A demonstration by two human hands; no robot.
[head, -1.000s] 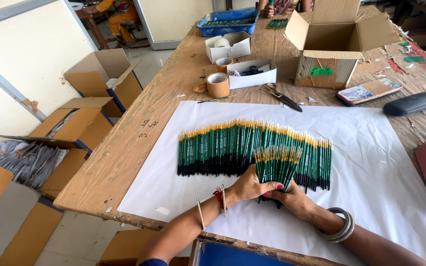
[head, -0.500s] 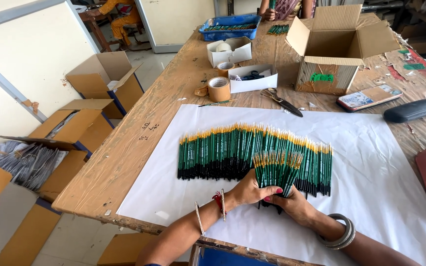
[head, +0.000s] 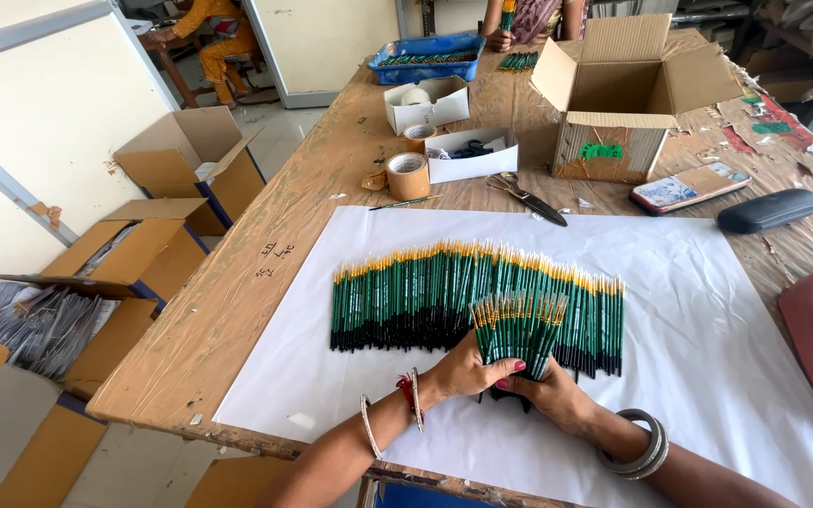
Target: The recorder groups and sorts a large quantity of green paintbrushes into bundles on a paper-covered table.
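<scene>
A fanned bunch of green pencils (head: 518,331) is being gripped between the left hand (head: 466,369) and right hand (head: 548,393), fingers closed around it, above the pencil row (head: 406,296).

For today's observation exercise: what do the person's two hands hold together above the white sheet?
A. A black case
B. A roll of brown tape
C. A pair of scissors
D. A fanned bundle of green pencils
D: the left hand and right hand clasp a fanned bundle of green pencils at its dark lower ends, in front of the row of pencils on the white sheet.
</scene>
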